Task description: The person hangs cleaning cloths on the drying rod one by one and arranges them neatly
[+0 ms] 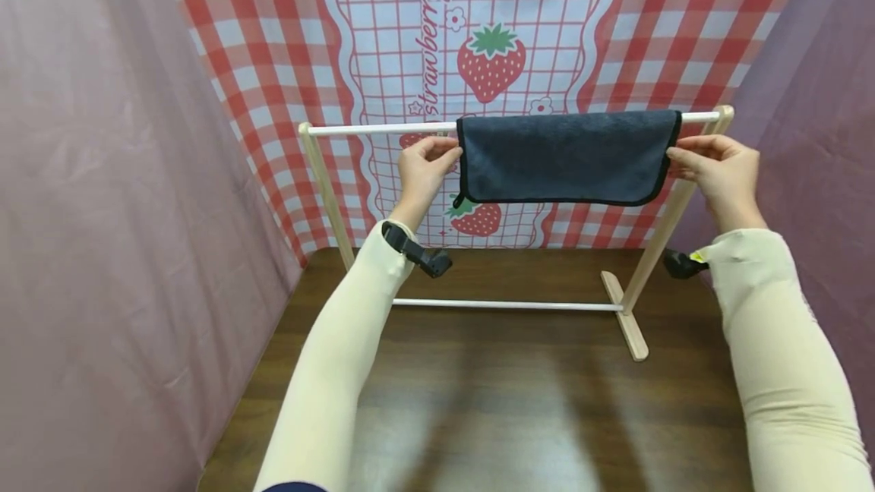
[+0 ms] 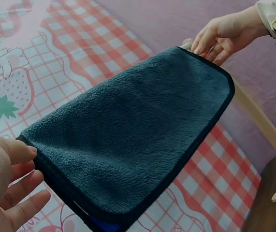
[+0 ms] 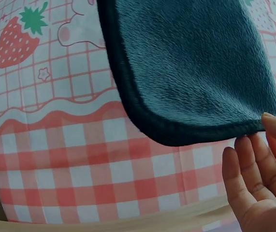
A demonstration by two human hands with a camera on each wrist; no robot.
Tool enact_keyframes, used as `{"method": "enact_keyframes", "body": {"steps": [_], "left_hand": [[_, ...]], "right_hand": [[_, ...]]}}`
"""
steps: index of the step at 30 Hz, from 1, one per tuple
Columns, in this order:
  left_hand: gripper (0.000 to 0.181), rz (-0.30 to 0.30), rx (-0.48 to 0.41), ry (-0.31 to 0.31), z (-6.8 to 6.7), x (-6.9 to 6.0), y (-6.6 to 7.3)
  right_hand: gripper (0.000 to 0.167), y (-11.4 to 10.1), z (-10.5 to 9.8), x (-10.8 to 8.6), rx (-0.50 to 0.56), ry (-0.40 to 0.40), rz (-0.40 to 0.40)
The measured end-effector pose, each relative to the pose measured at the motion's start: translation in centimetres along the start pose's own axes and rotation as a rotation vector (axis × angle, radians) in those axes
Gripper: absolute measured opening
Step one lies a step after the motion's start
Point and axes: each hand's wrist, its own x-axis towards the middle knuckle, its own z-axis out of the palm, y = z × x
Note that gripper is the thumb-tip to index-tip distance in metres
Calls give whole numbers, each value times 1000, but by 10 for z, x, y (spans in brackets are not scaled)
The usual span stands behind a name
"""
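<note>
A dark grey-blue plush towel (image 1: 567, 158) with black edging hangs folded over the white top bar (image 1: 383, 129) of a wooden rack. My left hand (image 1: 425, 173) pinches its left edge just below the bar. At the opposite edge, my right hand (image 1: 721, 173) pinches the cloth between thumb and fingers. In the left wrist view the towel (image 2: 133, 130) spans from one hand to the other. The right wrist view shows the rounded corner of the towel (image 3: 191, 72) beside the right fingers (image 3: 254, 164). A small black loop (image 1: 459, 201) dangles at the lower left corner.
The rack's wooden legs (image 1: 659, 245) stand on a brown wooden table (image 1: 506, 393), joined low down by a white crossbar (image 1: 506, 304). Behind hangs a red checked strawberry cloth (image 1: 273, 44). Pinkish curtains (image 1: 123, 211) close off both sides.
</note>
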Motion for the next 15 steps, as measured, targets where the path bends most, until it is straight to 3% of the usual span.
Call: {"method": "enact_keyframes", "body": {"steps": [3, 9, 15], "left_hand": [[18, 1, 18, -25, -4, -7, -4], [18, 0, 73, -81, -11, -25, -19], [22, -9, 113, -129, -19, -46, -36]], "right_hand": [[16, 3, 1, -7, -100, -7, -40], [17, 10, -1, -23, -419, -3, -98], [13, 27, 1, -42, -581, -57, -147]]}}
